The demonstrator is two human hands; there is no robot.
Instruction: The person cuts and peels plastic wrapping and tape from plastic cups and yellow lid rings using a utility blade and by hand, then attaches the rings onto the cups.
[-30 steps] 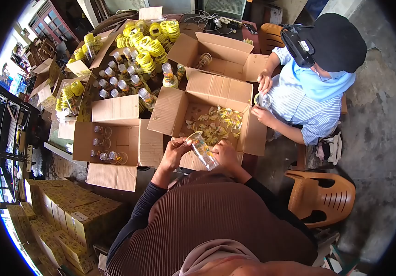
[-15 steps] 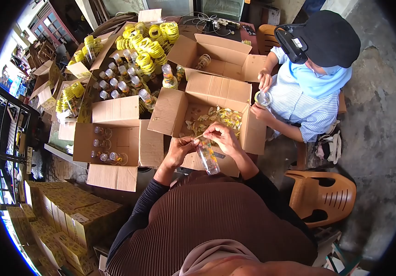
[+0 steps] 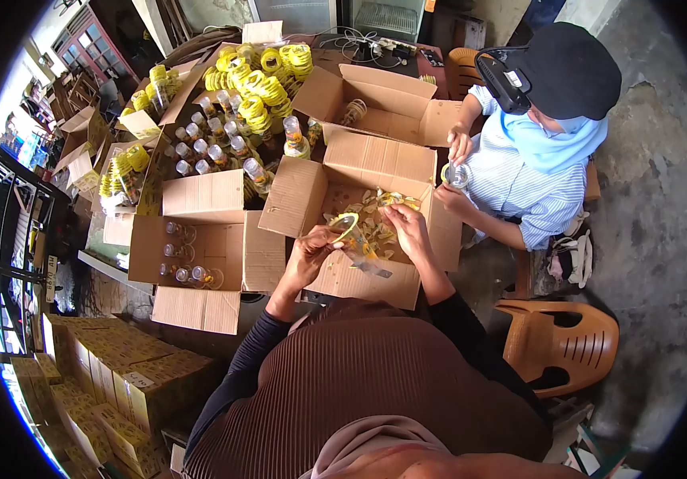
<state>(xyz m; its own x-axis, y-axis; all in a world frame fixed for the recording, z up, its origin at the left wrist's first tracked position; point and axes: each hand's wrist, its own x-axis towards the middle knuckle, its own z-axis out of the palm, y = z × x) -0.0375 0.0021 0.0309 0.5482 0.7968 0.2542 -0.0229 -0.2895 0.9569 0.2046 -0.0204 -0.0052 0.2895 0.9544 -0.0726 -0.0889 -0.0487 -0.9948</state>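
My left hand [image 3: 311, 254] is closed around the upper end of a clear plastic cup [image 3: 369, 262] with a yellow rim and coloured print. The cup is tilted, its ring-shaped mouth turned up and its lower end pointing right and toward me. My right hand [image 3: 409, 231] is just beyond it, over the open carton [image 3: 295, 199] of yellow scraps [image 3: 375, 215]. Its fingertips are pinched together beside yellow pieces; whether they hold one is hidden.
Across the table, a co-worker [image 3: 547, 152] handles another clear cup [image 3: 456, 174]. Several upright cups [image 3: 217, 156] and piled yellow rings [image 3: 259, 88] stand at the back left. A carton [image 3: 144, 247] of cups is at left, another carton [image 3: 391, 100] behind, an orange chair [image 3: 559, 343] at right.
The cup's mouth has turned up toward me, showing its yellow rim. My right hand has left the rim and moved right and forward over the scraps.
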